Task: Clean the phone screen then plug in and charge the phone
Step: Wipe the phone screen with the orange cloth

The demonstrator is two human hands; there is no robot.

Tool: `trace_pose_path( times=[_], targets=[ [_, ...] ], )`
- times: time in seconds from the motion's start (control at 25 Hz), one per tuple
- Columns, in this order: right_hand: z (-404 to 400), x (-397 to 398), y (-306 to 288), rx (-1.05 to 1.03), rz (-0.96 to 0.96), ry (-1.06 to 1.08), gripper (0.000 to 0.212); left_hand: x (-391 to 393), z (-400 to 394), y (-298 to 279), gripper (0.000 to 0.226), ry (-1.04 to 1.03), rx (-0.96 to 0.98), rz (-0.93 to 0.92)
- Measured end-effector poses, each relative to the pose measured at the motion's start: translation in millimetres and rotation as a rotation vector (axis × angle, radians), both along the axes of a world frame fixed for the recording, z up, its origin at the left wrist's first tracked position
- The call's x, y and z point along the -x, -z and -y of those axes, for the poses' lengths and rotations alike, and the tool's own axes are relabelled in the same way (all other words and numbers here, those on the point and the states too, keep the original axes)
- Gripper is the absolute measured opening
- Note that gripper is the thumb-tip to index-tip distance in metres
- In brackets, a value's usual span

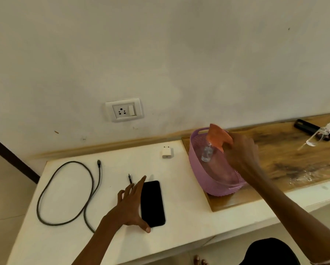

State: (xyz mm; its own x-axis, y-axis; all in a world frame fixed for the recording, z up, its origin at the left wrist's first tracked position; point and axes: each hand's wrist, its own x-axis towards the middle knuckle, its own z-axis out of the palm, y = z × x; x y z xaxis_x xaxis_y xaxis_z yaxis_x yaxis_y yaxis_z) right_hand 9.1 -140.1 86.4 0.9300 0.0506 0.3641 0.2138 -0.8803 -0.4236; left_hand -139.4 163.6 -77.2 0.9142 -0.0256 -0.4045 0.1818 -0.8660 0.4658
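A black phone [153,203] lies screen up on the white table [179,226]. My left hand [132,205] rests spread along the phone's left edge, thumb at its near corner, holding nothing. My right hand [240,150] hovers over the purple basket [204,180], shut on an orange cloth [218,138]. A small clear spray bottle [207,153] stands inside the basket. The dark charging cable [68,192] loops at the table's left, one plug end near my left fingers. A white charger adapter [167,152] sits by the wall, below and right of the wall socket [124,111].
The basket stands on a wooden board [286,159] to the right. At the board's far right lie a second clear spray bottle [320,134] and a black phone case [307,128]. The table's left and front edges drop to the floor.
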Motion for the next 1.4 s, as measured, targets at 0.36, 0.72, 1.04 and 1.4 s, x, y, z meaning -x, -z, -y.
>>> trace_pose_path(
  times=[0.36,0.72,1.04,1.4],
  targets=[
    [-125,64,96,0.035,-0.21,-0.348,0.054,5,-7,10,0.169,-0.103,0.101,0.087],
    [-162,94,191,0.152,-0.529,-0.69,0.057,4,-10,22,0.17,-0.08,0.073,0.124],
    [-147,78,188,0.194,-0.323,-1.029,0.055,6,-10,11,0.166,-0.078,0.092,0.118],
    [-121,69,178,0.165,-0.258,-0.737,0.027,6,-11,11,0.158,-0.043,-0.016,0.106]
  ],
)
